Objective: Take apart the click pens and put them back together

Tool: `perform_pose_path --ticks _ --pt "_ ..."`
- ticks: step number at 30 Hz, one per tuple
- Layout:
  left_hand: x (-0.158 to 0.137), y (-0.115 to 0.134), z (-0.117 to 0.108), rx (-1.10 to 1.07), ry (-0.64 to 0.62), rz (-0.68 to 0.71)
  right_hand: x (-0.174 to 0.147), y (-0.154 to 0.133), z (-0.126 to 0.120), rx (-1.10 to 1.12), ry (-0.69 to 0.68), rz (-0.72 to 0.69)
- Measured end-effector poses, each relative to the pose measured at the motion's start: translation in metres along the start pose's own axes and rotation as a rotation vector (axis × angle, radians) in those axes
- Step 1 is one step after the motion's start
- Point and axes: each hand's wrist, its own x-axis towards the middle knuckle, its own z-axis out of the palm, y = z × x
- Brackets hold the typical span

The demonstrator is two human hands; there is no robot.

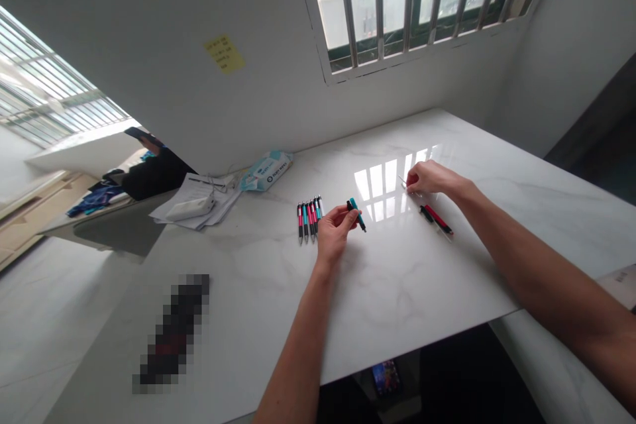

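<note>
My left hand (336, 228) is closed around a teal and black pen (359, 216), which it holds tilted just above the white table. Farther right, my right hand (424, 179) is down at the tabletop with its fingers pinched together; a thin pale piece (401, 179) shows at the fingertips, too small to name. Several click pens (306, 220) in red, teal and white lie side by side in a row to the left of my left hand. Below my right hand lie a red pen part (439, 219), a short dark piece (426, 214) and a thin pale stick (444, 234).
A blue and white wipes packet (268, 171) lies by the wall, beside papers (223, 207) with a white device (191, 209) on top. A blurred dark object (173, 334) is at the table's left. A phone (386, 377) shows below the front edge.
</note>
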Motion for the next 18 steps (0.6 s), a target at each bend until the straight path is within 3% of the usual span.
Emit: perform_pose_path --ticks 5,12,18 --pt "0.002 -0.006 -0.001 0.026 0.003 0.018 -0.007 -0.021 0.002 0.206 0.089 -0.153" --pt "0.002 -0.010 -0.003 0.168 -0.022 0.078 -0.023 -0.067 0.015 0.550 -0.041 -0.446" --pt "-0.001 -0.007 -0.003 0.297 -0.020 0.077 -0.026 -0.077 0.021 0.675 -0.067 -0.520"
